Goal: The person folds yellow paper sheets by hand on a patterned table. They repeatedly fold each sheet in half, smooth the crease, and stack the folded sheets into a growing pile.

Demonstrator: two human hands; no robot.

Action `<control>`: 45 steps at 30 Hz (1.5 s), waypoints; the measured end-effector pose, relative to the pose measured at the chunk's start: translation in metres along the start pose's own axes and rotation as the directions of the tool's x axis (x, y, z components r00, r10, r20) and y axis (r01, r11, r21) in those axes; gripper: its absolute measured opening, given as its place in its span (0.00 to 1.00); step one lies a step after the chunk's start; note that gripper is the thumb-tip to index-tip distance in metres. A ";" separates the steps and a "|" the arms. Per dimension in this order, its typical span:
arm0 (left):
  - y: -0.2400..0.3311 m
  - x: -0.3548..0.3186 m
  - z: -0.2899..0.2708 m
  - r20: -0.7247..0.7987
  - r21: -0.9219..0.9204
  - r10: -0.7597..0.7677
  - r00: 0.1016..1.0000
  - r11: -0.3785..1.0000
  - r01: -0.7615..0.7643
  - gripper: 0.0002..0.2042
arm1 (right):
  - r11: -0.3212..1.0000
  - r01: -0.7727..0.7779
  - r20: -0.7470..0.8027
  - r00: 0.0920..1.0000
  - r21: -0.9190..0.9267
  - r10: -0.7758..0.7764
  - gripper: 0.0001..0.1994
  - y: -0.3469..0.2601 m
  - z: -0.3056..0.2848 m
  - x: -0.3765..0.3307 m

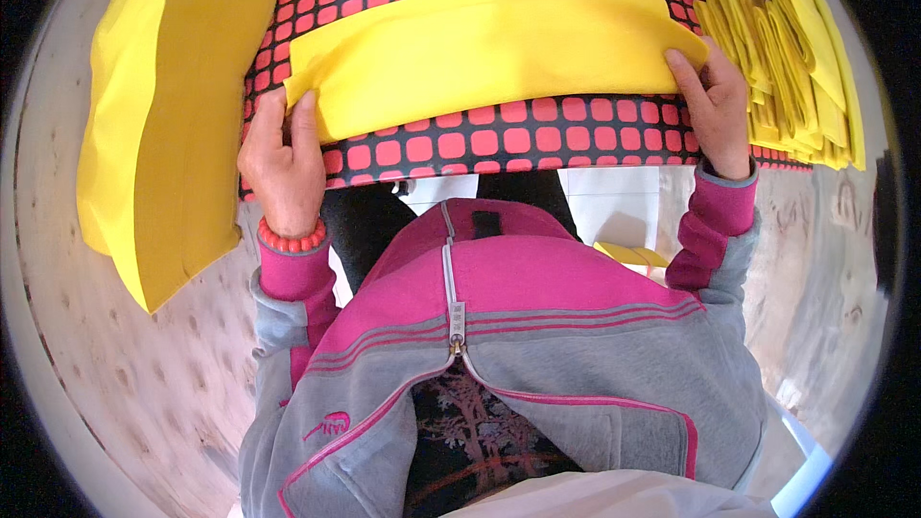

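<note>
A long folded strip of yellow cloth [480,53] lies across the table in front of me. At its left end my left hand [285,158], with a red bead bracelet at the wrist, pinches the near corner between thumb and fingers. My right hand [718,105] grips the right end, its thumb on top and the other fingers partly hidden behind the edge. Between the two hands the cloth is spread out nearly flat, with slight creases near the left end.
The table has a black cover with red squares [499,141]. A pile of folded yellow cloth pieces [787,67] is stacked at the right. On the left a large yellow cloth [173,125] hangs over the table's side. Something yellow [628,254] lies lower down near my right forearm.
</note>
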State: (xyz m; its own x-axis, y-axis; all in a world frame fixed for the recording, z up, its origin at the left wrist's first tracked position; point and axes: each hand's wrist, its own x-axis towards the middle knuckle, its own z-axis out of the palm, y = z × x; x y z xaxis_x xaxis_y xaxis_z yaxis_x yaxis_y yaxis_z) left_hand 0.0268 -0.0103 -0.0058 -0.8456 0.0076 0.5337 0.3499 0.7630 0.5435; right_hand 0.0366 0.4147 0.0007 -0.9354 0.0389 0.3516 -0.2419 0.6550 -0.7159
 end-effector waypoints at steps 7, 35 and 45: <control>0.005 0.002 0.010 -0.063 0.160 0.031 0.998 0.987 -0.021 0.05 | 0.967 -0.023 -0.097 0.995 -0.255 -0.002 0.09 -0.012 0.009 -0.002; 0.031 0.017 0.013 -0.009 0.427 0.332 0.943 0.854 -0.297 0.17 | 0.904 0.022 -0.184 0.977 -0.426 -0.111 0.15 -0.008 0.020 0.002; 0.091 0.032 0.062 0.506 -0.037 0.416 0.756 0.886 -0.462 0.33 | 0.906 -0.057 -0.171 0.985 -0.421 -0.017 0.17 -0.007 0.018 0.001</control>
State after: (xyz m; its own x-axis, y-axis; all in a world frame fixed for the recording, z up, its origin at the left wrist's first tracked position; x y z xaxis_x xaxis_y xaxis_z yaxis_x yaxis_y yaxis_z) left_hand 0.0068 0.0999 0.0205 -0.6978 0.6497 0.3016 0.7158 0.6486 0.2587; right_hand 0.0328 0.3964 -0.0044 -0.8733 0.1556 0.4616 -0.0573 0.9082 -0.4146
